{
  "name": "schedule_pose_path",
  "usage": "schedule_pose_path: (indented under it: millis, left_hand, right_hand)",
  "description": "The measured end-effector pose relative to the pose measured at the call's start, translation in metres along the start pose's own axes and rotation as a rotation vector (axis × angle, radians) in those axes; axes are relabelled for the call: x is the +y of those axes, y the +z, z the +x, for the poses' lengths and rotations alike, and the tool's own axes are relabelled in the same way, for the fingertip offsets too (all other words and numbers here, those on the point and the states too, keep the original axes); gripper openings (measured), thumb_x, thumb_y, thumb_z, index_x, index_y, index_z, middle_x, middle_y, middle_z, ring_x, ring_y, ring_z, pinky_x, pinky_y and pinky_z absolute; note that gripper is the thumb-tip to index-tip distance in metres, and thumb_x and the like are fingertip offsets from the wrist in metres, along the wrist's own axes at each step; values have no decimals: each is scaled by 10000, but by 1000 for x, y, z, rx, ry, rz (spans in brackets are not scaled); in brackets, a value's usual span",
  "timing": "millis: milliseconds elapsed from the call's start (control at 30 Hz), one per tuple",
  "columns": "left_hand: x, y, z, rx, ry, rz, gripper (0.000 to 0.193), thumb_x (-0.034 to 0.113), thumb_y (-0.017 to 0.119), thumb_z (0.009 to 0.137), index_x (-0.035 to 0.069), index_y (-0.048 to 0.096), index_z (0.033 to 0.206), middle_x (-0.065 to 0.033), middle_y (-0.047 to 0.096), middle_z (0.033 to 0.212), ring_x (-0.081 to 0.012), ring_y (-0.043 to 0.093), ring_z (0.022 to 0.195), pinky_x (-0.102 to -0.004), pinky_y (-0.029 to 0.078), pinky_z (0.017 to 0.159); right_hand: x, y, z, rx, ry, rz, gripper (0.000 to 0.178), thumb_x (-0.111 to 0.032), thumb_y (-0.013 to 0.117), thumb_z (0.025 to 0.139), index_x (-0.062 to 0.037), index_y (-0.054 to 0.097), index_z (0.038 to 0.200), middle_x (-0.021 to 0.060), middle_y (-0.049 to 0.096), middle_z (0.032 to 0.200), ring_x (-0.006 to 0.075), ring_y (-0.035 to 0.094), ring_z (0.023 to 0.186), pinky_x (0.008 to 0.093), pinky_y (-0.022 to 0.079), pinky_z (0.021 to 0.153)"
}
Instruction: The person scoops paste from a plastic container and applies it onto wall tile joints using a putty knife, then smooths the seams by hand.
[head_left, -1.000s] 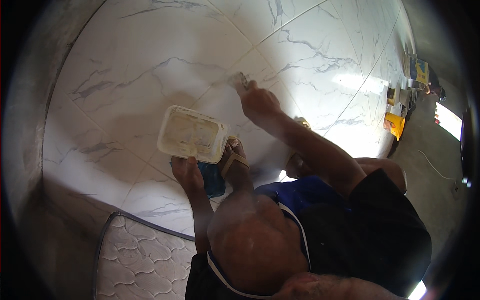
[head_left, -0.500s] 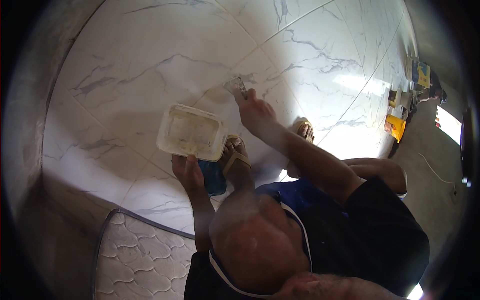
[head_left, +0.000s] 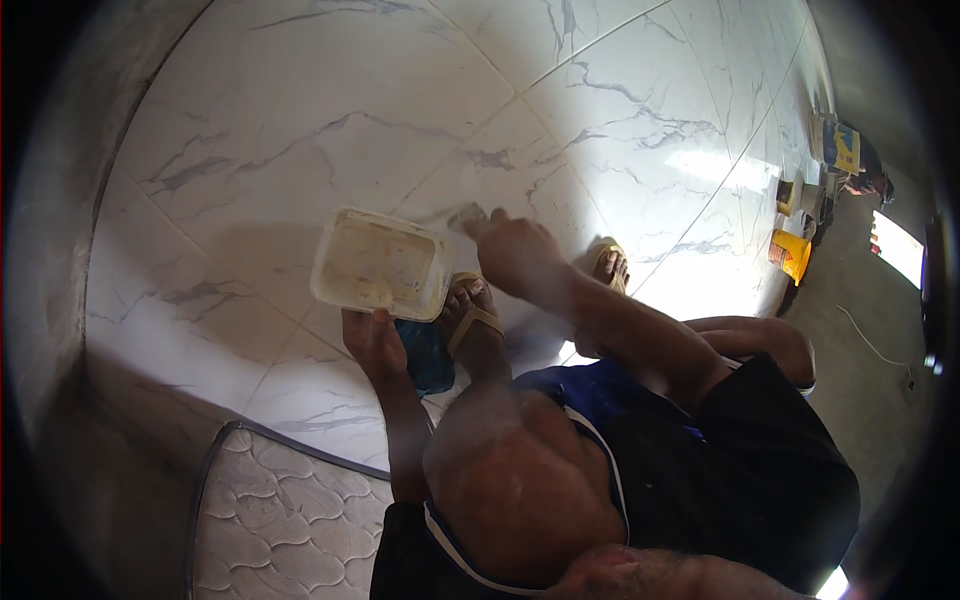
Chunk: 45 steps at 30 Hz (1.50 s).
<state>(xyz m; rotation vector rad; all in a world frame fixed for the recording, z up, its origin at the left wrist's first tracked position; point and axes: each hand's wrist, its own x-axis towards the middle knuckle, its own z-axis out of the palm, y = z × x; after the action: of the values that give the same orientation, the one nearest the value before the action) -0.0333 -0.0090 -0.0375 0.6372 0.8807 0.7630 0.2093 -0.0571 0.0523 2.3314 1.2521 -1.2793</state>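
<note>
My left hand [head_left: 376,343] grips the near edge of a shallow rectangular plastic tub [head_left: 330,290], thumb on its rim. The tub is off-white, and pale residue smears its inside. My right hand [head_left: 520,255] is closed around a small flat scraper [head_left: 466,217], its blade slightly blurred and pointing left. That blade is over the floor, just beyond the tub's far right corner and apart from it. Fingers of the right hand hide the scraper's handle.
White marbled floor tiles [head_left: 300,90] with grout lines spread all round. Sandalled feet [head_left: 470,310] stand close to the tub, beside a blue-green item [head_left: 425,355]. A quilted mattress [head_left: 280,510] lies lower left. A yellow container [head_left: 790,255] and several items line the right wall.
My right hand has drawn the scraper back toward me, down from the tile joint to near the tub's corner. The tub has barely shifted.
</note>
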Motion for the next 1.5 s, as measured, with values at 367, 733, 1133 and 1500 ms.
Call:
schedule_pose_path:
  millis: [367,733,1133,1500]
  left_hand:
    - [5,-1,3,95,20,117,792,164,825,852,-121,388,1448,-210,521,1400,-318,527,1300,-447,422,1116]
    - [9,18,2,96,29,44,774,-19,835,763,-62,454,1436,-155,558,1373,-290,557,1270,-426,465,1080]
    - [39,30,0,-61,-100,559,787,-60,826,744,-66,445,1432,-162,563,1345,-275,581,1245,-418,476,1090]
    - [33,16,-13,-26,-132,596,809,-36,814,778,-82,393,1467,-196,558,1375,-282,585,1244,-407,496,1065]
  right_hand:
    - [7,-54,31,358,-76,-6,344,-184,493,1002,-52,605,1300,240,688,1017,428,701,873,517,559,797]
    - [-46,-42,-3,-50,-450,206,216,-205,577,968,-29,691,1018,166,716,795,340,699,680,466,538,697]
    - [-44,-58,15,-194,-466,240,261,-206,635,800,-26,772,932,183,700,726,348,687,659,454,539,678]
    - [-4,-103,23,-495,-379,728,287,-193,651,892,0,765,1070,60,739,727,87,585,549,264,459,502]
